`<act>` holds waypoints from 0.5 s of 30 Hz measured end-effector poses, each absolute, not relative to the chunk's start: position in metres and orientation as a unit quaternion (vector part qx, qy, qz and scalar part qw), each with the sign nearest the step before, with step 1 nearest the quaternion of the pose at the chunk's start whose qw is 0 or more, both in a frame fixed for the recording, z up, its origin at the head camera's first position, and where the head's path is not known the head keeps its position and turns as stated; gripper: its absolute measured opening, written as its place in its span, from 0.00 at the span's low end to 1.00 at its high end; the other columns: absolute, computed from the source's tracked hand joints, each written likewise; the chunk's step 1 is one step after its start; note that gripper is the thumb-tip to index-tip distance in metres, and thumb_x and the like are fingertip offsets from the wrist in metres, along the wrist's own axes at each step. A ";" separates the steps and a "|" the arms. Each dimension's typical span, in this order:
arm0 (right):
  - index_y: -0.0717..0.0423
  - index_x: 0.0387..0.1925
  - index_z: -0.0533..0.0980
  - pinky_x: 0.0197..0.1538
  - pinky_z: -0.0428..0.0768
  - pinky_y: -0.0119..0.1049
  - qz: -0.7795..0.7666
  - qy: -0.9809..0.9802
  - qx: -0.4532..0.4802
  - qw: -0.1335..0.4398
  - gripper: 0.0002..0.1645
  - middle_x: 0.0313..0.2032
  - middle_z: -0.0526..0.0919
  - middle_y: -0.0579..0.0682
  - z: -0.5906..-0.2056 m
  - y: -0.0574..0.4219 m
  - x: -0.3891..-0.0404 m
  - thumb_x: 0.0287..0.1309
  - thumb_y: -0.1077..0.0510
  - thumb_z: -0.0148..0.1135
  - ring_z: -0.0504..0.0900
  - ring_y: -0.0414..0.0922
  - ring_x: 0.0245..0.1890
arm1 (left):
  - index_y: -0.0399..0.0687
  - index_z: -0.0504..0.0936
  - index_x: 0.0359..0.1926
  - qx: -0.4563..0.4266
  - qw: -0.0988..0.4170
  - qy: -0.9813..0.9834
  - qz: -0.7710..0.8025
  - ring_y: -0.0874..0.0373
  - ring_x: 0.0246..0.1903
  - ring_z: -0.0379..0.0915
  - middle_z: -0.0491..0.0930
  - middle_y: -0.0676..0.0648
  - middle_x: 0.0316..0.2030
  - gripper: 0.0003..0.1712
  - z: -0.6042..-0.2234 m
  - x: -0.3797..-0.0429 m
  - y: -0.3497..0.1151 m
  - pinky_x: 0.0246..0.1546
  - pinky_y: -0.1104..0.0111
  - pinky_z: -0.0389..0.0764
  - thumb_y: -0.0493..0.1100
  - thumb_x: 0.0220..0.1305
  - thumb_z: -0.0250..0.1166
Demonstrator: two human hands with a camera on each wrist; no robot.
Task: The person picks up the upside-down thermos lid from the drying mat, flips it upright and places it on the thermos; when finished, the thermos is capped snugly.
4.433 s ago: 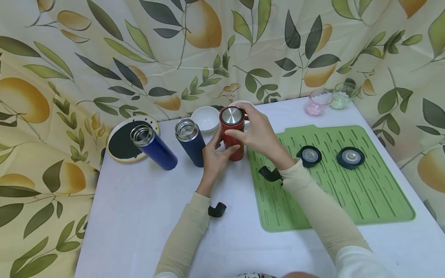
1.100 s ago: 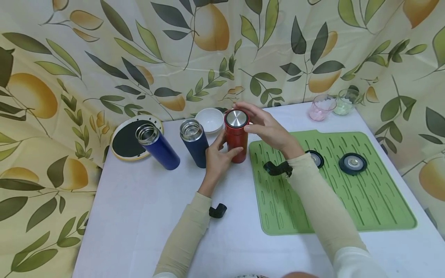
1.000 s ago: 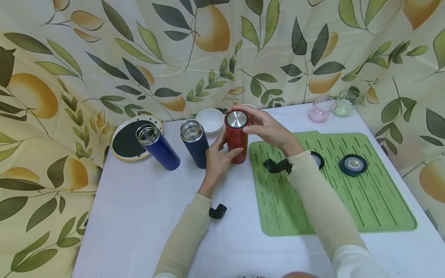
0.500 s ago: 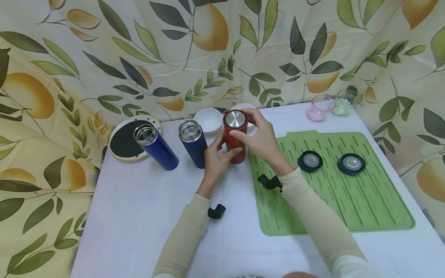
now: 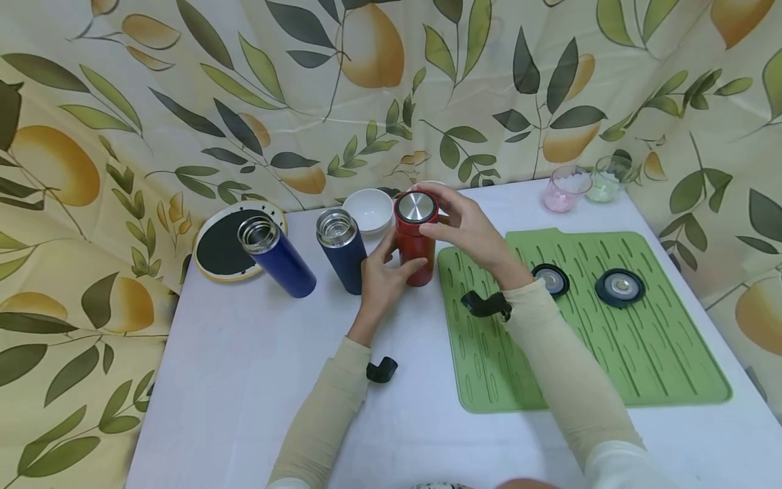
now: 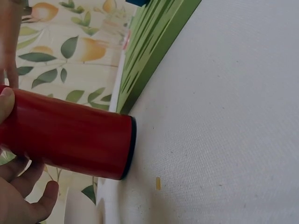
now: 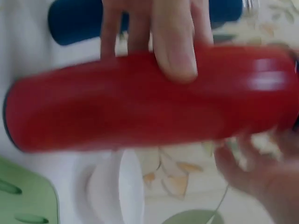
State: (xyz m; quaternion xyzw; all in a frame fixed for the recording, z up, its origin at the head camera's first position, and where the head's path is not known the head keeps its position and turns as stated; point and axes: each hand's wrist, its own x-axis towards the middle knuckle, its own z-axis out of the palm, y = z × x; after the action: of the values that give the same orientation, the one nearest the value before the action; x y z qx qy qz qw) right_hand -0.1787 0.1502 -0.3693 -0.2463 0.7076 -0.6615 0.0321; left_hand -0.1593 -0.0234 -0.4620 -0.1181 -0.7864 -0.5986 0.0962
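A red thermos with a steel-topped lid stands upright on the table. My left hand grips its body, thumb across the near side. At the top, my right hand holds the lid between thumb and fingers, the fingers partly hidden behind it. The right wrist view shows the red body lying across the picture, with the left thumb pressed on it. Just left of the left hand is a dark blue thermos, its mouth uncovered. Another uncovered blue thermos stands farther left.
Two dark stoppers lie on a green ribbed mat at the right. A white bowl and a partly hidden second one sit behind the thermoses. Far left is a dark round plate; a pink glass and green glass stand back right.
My right hand loosens from the lid, takes it again with the wrist turned inward, then swings slightly back to the right. My left hand keeps its hold, and the thermos stays in place.
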 end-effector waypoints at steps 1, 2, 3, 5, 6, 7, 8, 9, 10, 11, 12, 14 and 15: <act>0.55 0.65 0.61 0.58 0.67 0.48 -0.666 0.695 -0.262 0.064 0.35 0.63 0.63 0.49 -0.369 0.153 -0.183 0.55 0.64 0.59 0.63 0.46 0.62 | 0.63 0.64 0.65 -0.118 0.096 -0.786 -0.599 0.65 0.54 0.68 0.71 0.58 0.57 0.43 -0.462 -0.159 -0.024 0.52 0.52 0.70 0.53 0.46 0.72; 0.55 0.65 0.60 0.58 0.67 0.48 -0.669 0.684 -0.276 0.091 0.35 0.64 0.61 0.49 -0.369 0.155 -0.187 0.56 0.64 0.58 0.62 0.47 0.63 | 0.62 0.63 0.65 -0.118 0.095 -0.787 -0.598 0.64 0.54 0.68 0.71 0.58 0.57 0.44 -0.462 -0.159 -0.024 0.52 0.52 0.70 0.53 0.46 0.72; 0.55 0.66 0.59 0.57 0.68 0.48 -0.668 0.677 -0.286 0.112 0.35 0.66 0.60 0.49 -0.369 0.157 -0.190 0.56 0.64 0.57 0.62 0.47 0.63 | 0.62 0.63 0.65 -0.118 0.094 -0.787 -0.598 0.64 0.54 0.68 0.71 0.58 0.57 0.44 -0.462 -0.159 -0.024 0.52 0.52 0.70 0.53 0.46 0.72; 0.55 0.66 0.59 0.58 0.68 0.47 -0.663 0.674 -0.298 0.132 0.35 0.66 0.58 0.48 -0.371 0.159 -0.195 0.56 0.63 0.58 0.61 0.47 0.63 | 0.62 0.63 0.65 -0.118 0.092 -0.789 -0.596 0.64 0.54 0.68 0.71 0.57 0.57 0.44 -0.462 -0.159 -0.024 0.52 0.52 0.70 0.53 0.47 0.72; 0.54 0.66 0.60 0.59 0.67 0.46 -0.663 0.673 -0.300 0.136 0.35 0.66 0.59 0.47 -0.372 0.160 -0.196 0.56 0.63 0.58 0.62 0.46 0.63 | 0.63 0.63 0.65 -0.119 0.092 -0.788 -0.597 0.64 0.54 0.68 0.71 0.58 0.57 0.44 -0.462 -0.159 -0.024 0.51 0.52 0.70 0.53 0.46 0.72; 0.53 0.65 0.61 0.59 0.67 0.45 -0.661 0.676 -0.296 0.132 0.35 0.65 0.60 0.47 -0.374 0.160 -0.196 0.56 0.63 0.59 0.62 0.46 0.63 | 0.63 0.63 0.65 -0.119 0.091 -0.787 -0.598 0.64 0.54 0.68 0.71 0.58 0.57 0.44 -0.462 -0.159 -0.024 0.51 0.52 0.70 0.53 0.46 0.72; 0.52 0.65 0.62 0.59 0.68 0.44 -0.662 0.680 -0.290 0.125 0.35 0.64 0.62 0.48 -0.375 0.160 -0.196 0.56 0.63 0.60 0.64 0.46 0.62 | 0.64 0.63 0.65 -0.119 0.090 -0.787 -0.599 0.64 0.54 0.68 0.71 0.59 0.57 0.44 -0.462 -0.159 -0.024 0.51 0.52 0.70 0.53 0.46 0.72; 0.51 0.64 0.63 0.58 0.68 0.43 -0.663 0.685 -0.279 0.114 0.34 0.63 0.64 0.48 -0.376 0.159 -0.194 0.56 0.62 0.61 0.65 0.46 0.61 | 0.65 0.63 0.65 -0.120 0.091 -0.786 -0.599 0.64 0.54 0.68 0.71 0.59 0.57 0.44 -0.462 -0.158 -0.024 0.51 0.52 0.70 0.53 0.46 0.72; 0.51 0.64 0.63 0.58 0.68 0.42 -0.664 0.691 -0.266 0.104 0.34 0.61 0.66 0.49 -0.374 0.157 -0.191 0.55 0.62 0.62 0.67 0.47 0.60 | 0.65 0.63 0.65 -0.120 0.092 -0.786 -0.600 0.64 0.54 0.68 0.71 0.60 0.57 0.44 -0.462 -0.159 -0.024 0.51 0.52 0.70 0.53 0.46 0.72; 0.51 0.63 0.64 0.58 0.69 0.43 -0.667 0.694 -0.257 0.091 0.34 0.59 0.68 0.49 -0.374 0.155 -0.189 0.54 0.62 0.63 0.68 0.47 0.59 | 0.65 0.63 0.65 -0.120 0.092 -0.785 -0.600 0.64 0.54 0.68 0.71 0.60 0.57 0.44 -0.462 -0.159 -0.024 0.51 0.52 0.70 0.53 0.46 0.72; 0.52 0.63 0.64 0.58 0.68 0.43 -0.665 0.701 -0.246 0.076 0.35 0.58 0.69 0.49 -0.374 0.153 -0.187 0.53 0.63 0.64 0.69 0.47 0.58 | 0.65 0.63 0.65 -0.120 0.094 -0.785 -0.601 0.64 0.54 0.68 0.71 0.59 0.57 0.44 -0.462 -0.159 -0.024 0.50 0.52 0.70 0.53 0.46 0.72; 0.52 0.62 0.65 0.58 0.68 0.43 -0.655 0.721 -0.223 0.039 0.36 0.56 0.71 0.48 -0.374 0.148 -0.181 0.51 0.62 0.66 0.71 0.46 0.56 | 0.65 0.64 0.64 -0.119 0.096 -0.786 -0.600 0.64 0.54 0.69 0.71 0.59 0.57 0.43 -0.461 -0.159 -0.024 0.50 0.52 0.71 0.53 0.46 0.72; 0.51 0.61 0.65 0.59 0.67 0.43 -0.643 0.736 -0.213 0.016 0.36 0.55 0.72 0.47 -0.374 0.145 -0.179 0.50 0.60 0.67 0.71 0.45 0.54 | 0.64 0.64 0.64 -0.119 0.097 -0.786 -0.599 0.64 0.54 0.69 0.72 0.58 0.56 0.43 -0.461 -0.159 -0.024 0.50 0.52 0.71 0.53 0.46 0.72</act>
State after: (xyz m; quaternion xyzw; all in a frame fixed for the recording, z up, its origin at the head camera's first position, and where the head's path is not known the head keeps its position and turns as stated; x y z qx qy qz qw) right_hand -0.1786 0.1451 -0.3740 -0.2132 0.7357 -0.6427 0.0156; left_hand -0.1595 -0.0238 -0.4608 -0.1189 -0.7860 -0.5989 0.0965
